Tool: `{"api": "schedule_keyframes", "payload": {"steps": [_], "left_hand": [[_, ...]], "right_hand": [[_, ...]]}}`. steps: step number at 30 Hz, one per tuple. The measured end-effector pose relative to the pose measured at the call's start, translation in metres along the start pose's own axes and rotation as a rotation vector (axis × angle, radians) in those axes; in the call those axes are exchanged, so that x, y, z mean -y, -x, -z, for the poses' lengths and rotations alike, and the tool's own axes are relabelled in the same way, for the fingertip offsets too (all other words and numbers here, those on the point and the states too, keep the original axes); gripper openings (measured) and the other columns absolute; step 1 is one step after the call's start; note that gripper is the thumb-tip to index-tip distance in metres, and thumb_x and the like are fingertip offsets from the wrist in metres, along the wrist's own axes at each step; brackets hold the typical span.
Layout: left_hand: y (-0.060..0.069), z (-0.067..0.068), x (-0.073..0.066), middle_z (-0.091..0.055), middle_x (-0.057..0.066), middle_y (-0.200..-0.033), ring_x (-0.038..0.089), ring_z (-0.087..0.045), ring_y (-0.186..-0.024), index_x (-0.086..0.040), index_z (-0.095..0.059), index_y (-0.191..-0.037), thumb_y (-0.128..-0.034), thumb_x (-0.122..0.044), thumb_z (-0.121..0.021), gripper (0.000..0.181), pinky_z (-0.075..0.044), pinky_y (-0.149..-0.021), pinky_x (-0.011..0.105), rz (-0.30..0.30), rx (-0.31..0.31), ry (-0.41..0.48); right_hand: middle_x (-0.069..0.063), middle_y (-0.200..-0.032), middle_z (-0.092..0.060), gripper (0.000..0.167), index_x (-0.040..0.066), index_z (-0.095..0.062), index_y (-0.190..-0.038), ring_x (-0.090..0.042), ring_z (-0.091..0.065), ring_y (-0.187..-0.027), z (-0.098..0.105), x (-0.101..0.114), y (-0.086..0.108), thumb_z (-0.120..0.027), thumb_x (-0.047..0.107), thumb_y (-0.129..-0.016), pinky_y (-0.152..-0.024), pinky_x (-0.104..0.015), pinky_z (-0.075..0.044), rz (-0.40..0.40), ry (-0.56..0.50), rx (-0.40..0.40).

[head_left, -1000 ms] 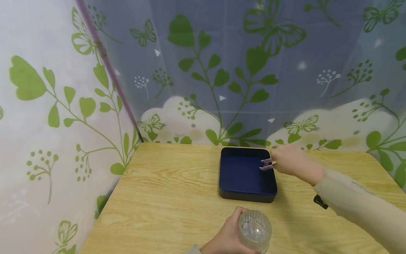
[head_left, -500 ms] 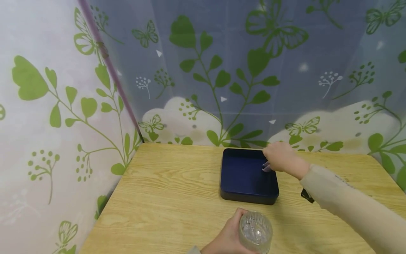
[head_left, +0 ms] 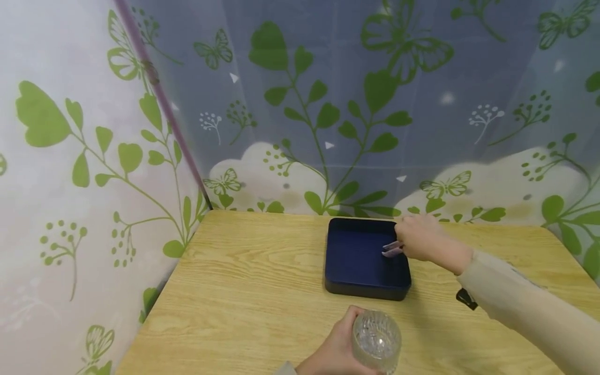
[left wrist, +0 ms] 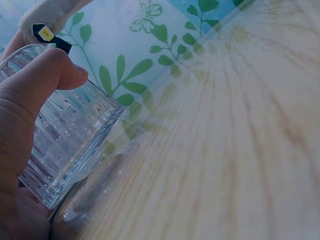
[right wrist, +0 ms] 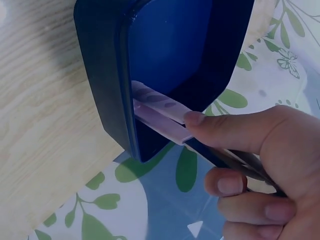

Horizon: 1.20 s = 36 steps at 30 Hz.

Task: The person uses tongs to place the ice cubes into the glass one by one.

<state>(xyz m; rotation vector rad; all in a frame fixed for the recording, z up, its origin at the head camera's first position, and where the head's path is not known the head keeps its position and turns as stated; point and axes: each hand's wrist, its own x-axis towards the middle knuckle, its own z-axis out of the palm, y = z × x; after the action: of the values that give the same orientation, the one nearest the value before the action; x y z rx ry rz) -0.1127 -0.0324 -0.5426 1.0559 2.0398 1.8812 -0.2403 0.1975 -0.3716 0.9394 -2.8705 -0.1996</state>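
My left hand (head_left: 338, 345) grips a clear ribbed drinking glass (head_left: 377, 339) near the front of the table, the thumb across its side. In the left wrist view the glass (left wrist: 75, 132) is close to the tabletop; whether anything lies in it I cannot tell. My right hand (head_left: 424, 238) holds tongs (head_left: 391, 250) with pale pink tips and dark metal handles over the right side of a dark blue square tray (head_left: 365, 289). In the right wrist view, thumb and fingers pinch the tongs (right wrist: 162, 111), whose ends reach inside the tray, partly hidden by its wall (right wrist: 102, 75).
The light wood table (head_left: 244, 260) ends at the back against a blue patterned curtain (head_left: 290, 125). A pale curtain (head_left: 89, 208) hangs along the left side. A black device (head_left: 466, 298) sits under the right sleeve.
My right hand first moved left with the tongs over the tray, then back slightly right. The tongs' tips stay by the tray's right side. Left hand and glass have hardly moved.
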Motion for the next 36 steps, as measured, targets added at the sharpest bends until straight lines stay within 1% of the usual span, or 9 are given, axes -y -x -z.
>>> {"api": "schedule_keyframes", "payload": {"steps": [4, 8, 14, 16, 20, 25, 28, 33, 36], "left_hand": [[-0.001, 0.000, 0.001, -0.057, 0.003, -0.132, 0.013, -0.058, -0.116, -0.010, -0.039, -0.128, -0.0624, 0.003, -0.091, 0.084, -0.051, -0.095, 0.030, -0.006, 0.003, 0.006], [-0.001, 0.000, 0.002, -0.058, 0.003, -0.131, 0.012, -0.058, -0.115, -0.010, -0.039, -0.127, -0.0616, 0.003, -0.091, 0.084, -0.051, -0.095, 0.030, -0.011, -0.003, -0.017], [-0.001, 0.002, 0.001, -0.057, 0.002, -0.131, 0.011, -0.057, -0.115, -0.010, -0.040, -0.127, -0.0618, 0.002, -0.091, 0.084, -0.050, -0.095, 0.030, -0.002, -0.006, -0.024], [-0.001, 0.002, 0.001, -0.058, 0.003, -0.130, 0.011, -0.058, -0.115, -0.009, -0.040, -0.126, -0.0613, 0.002, -0.091, 0.084, -0.050, -0.096, 0.030, -0.006, -0.010, -0.039], [-0.002, 0.002, 0.000, -0.058, 0.002, -0.130, 0.011, -0.057, -0.115, -0.010, -0.040, -0.127, -0.0623, 0.001, -0.091, 0.083, -0.050, -0.095, 0.029, 0.020, -0.005, -0.026], [-0.001, 0.003, 0.000, -0.057, -0.001, -0.131, 0.010, -0.056, -0.116, -0.013, -0.039, -0.129, -0.0638, 0.000, -0.091, 0.084, -0.049, -0.095, 0.028, 0.061, 0.001, 0.006], [-0.001, 0.003, 0.002, -0.058, 0.002, -0.130, 0.011, -0.056, -0.116, -0.011, -0.039, -0.129, -0.0619, 0.001, -0.091, 0.086, -0.050, -0.096, 0.029, 0.027, -0.005, -0.033], [0.000, 0.003, 0.003, -0.059, 0.004, -0.129, 0.011, -0.057, -0.116, -0.012, -0.040, -0.128, -0.0614, 0.001, -0.091, 0.085, -0.048, -0.098, 0.029, 0.036, -0.007, -0.034], [-0.001, 0.003, 0.002, -0.059, 0.005, -0.128, 0.011, -0.057, -0.114, -0.012, -0.040, -0.127, -0.0615, 0.000, -0.091, 0.084, -0.049, -0.097, 0.028, 0.037, -0.009, -0.040]], "right_hand": [[0.008, -0.056, -0.030, 0.033, 0.018, -0.051, -0.057, -0.009, -0.024, -0.052, 0.003, -0.001, 0.005, -0.073, 0.000, -0.074, -0.048, -0.025, -0.017, 0.010, -0.086, 0.002], [0.010, -0.055, -0.026, 0.035, 0.021, -0.052, -0.056, -0.007, -0.020, -0.051, 0.004, -0.002, 0.011, -0.075, 0.003, -0.077, -0.049, -0.024, -0.014, 0.043, -0.145, -0.005], [0.001, -0.071, -0.069, 0.005, 0.010, -0.079, -0.082, -0.002, -0.039, -0.047, 0.009, -0.004, 0.022, -0.080, 0.015, -0.081, -0.043, -0.021, -0.026, 0.038, -0.231, -0.045], [-0.002, -0.080, -0.074, 0.017, 0.008, -0.080, -0.097, -0.001, -0.039, -0.046, 0.011, -0.005, 0.028, -0.080, 0.017, -0.082, -0.041, -0.021, -0.027, 0.029, -0.268, -0.065], [-0.003, -0.081, -0.075, 0.024, 0.005, -0.078, -0.105, 0.000, -0.031, -0.041, 0.014, -0.005, 0.043, -0.077, 0.020, -0.086, -0.040, -0.022, -0.025, 0.011, -0.345, -0.116], [0.015, -0.055, -0.049, 0.028, 0.007, -0.077, -0.110, 0.003, -0.023, -0.041, 0.015, 0.001, 0.067, -0.077, 0.021, -0.085, -0.040, -0.019, -0.022, -0.011, -0.423, -0.219], [0.021, -0.054, -0.030, 0.030, 0.009, -0.077, -0.109, 0.006, -0.020, -0.045, 0.015, 0.007, 0.082, -0.081, 0.018, -0.081, -0.042, -0.017, -0.022, 0.007, -0.445, -0.320], [0.025, -0.057, -0.030, 0.033, 0.010, -0.078, -0.107, 0.009, -0.021, -0.049, 0.018, 0.019, 0.107, -0.083, 0.008, -0.075, -0.042, -0.013, -0.025, 0.033, -0.538, -0.429], [0.027, -0.061, -0.044, 0.036, 0.011, -0.078, -0.107, 0.009, -0.026, -0.050, 0.018, 0.029, 0.121, -0.083, 0.002, -0.073, -0.043, -0.009, -0.027, 0.057, -0.604, -0.472]]}}
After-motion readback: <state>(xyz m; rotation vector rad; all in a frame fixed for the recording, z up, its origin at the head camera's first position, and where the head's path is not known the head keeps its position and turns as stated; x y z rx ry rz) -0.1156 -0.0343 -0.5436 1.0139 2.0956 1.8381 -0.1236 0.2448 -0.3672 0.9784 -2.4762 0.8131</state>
